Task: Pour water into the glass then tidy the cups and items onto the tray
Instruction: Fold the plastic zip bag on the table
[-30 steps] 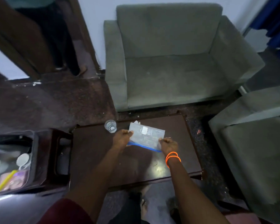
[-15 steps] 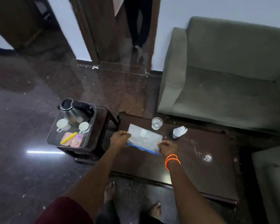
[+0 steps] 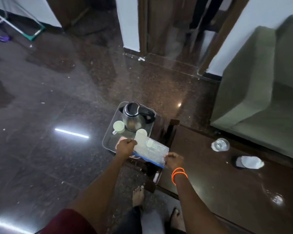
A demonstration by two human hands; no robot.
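A clear zip bag w/ blue seal edge was held over the near end of the tray, left hand pinching its left corner, right hand w/ orange bands pinching its right. Just beyond left hand: two white cups and a steel kettle on the tray. Well to the right of right hand, on the dark table: a glass and a crumpled white paper.

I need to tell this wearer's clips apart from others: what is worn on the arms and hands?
Both forearms are bare. The left arm has a dark red sleeve at the upper arm. The right wrist carries thin bright orange bands. No gloves, rings or watch show on the left hand or right hand.
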